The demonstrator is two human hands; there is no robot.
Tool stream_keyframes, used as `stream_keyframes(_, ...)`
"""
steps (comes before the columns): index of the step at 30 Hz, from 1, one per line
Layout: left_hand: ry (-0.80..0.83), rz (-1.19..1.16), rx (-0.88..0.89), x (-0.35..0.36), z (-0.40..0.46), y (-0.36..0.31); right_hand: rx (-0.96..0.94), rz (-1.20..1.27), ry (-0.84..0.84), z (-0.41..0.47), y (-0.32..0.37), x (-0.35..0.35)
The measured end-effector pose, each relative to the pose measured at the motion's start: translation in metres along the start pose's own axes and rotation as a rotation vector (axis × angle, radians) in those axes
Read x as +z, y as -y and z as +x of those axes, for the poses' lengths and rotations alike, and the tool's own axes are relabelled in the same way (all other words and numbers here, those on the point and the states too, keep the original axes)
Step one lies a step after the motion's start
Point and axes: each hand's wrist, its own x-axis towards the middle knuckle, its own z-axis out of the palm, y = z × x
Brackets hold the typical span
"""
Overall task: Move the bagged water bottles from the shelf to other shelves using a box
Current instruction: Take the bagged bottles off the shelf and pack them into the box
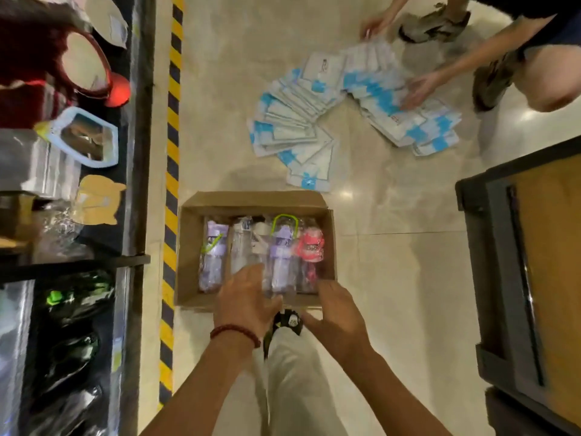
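A cardboard box [188,247] stands open on the floor in front of me. Several bagged water bottles lie side by side in it: a purple one [212,259] at the left, a clear one [242,247], a purple one with a green strap [283,247] and a pink one [309,247] at the right. My left hand [243,298] hovers over the box's near edge with fingers spread, holding nothing. My right hand [338,313] is beside the near right corner, fingers relaxed and empty.
A black shelf unit [138,152] on the left holds mirrors, bagged goods and dark bagged bottles [72,309]. Yellow-black tape [171,184] runs along the floor. Another person [503,58] crouches over blue-white packets [345,102]. A dark-framed wooden shelf [518,278] stands right.
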Motion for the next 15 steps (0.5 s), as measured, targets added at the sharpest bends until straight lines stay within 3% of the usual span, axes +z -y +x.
stream_keyframes(3,0.140,-0.014,-0.084,0.038,0.052,0.024,0.104,0.133,0.060,0.055,-0.032,0.040)
stream_keyframes(9,0.314,0.076,-0.119,0.122,0.140,0.074,0.225,0.092,0.098,0.146,-0.113,0.129)
stream_keyframes(15,0.349,-0.001,-0.154,0.203,0.203,0.094,0.419,0.076,0.060,0.190,-0.165,0.187)
